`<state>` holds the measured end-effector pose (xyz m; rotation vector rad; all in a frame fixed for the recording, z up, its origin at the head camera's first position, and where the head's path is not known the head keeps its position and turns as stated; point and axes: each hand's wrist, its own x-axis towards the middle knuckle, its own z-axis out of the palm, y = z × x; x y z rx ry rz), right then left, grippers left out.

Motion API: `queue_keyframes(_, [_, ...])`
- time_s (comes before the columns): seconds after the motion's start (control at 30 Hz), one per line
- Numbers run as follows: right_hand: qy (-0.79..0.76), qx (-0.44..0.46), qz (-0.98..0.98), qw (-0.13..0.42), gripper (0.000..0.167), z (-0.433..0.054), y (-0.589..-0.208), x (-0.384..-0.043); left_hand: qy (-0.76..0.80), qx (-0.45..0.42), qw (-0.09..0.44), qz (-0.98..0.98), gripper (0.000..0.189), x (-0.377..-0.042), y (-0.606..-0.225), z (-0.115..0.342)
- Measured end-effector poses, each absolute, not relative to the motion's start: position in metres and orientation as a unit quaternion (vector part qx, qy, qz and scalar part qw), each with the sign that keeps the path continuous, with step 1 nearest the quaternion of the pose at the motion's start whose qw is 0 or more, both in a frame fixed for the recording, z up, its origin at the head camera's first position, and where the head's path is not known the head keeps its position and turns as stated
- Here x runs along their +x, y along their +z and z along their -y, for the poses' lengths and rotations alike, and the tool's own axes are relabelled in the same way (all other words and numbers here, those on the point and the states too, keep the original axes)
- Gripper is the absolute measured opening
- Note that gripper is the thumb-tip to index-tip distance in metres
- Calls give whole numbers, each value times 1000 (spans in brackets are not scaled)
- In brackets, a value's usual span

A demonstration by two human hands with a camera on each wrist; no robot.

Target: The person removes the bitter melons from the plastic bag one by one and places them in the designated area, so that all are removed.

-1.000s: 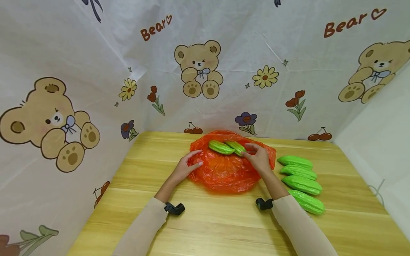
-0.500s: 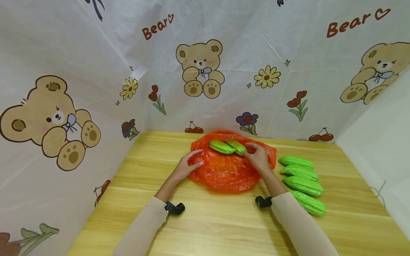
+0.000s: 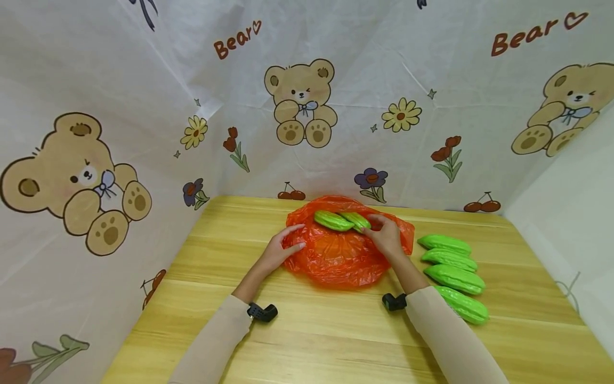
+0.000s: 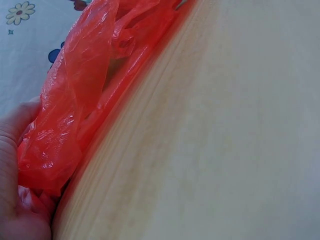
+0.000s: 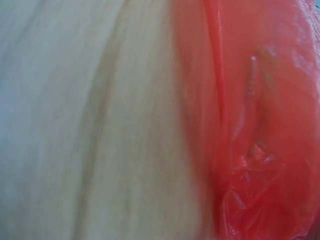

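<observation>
An orange-red plastic bag (image 3: 336,272) lies spread open on the wooden table. Two light-green ribbed bitter melons rest in its far part: one on the left (image 3: 332,220), the other on the right (image 3: 355,220), their ends meeting. At the bag's left rim, my left hand (image 3: 278,249) rests with fingers extended and thumb apart; in the left wrist view the film (image 4: 75,100) bunches against that hand (image 4: 12,175). My right hand (image 3: 386,237) holds the right-hand melon's near right end between thumb and fingers. The right wrist view mainly shows blurred red film (image 5: 265,120), the grip being out of sight.
Several more bitter melons (image 3: 454,278) lie in a column to the right of the bag, the nearest partly behind the right sleeve (image 3: 451,330). A bear-print cloth (image 3: 345,160) hangs behind and at the left of the table (image 3: 326,341).
The head view has shifted very slightly. Both hands, the bag and the melons look the same as before.
</observation>
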<state>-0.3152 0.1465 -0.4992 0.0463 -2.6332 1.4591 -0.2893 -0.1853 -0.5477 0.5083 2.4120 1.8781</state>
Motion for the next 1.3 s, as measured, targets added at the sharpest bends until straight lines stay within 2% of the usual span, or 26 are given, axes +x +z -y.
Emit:
queue_keyframes(0.77, [491,13,868,66,41,-145,-503,-319,605,166,25,-778,56,-289,-546,185])
queue_keyframes(1.3, [469,15,881,54,44,-141,-503,-325,601,165,21,-782,57,-288,-546,185])
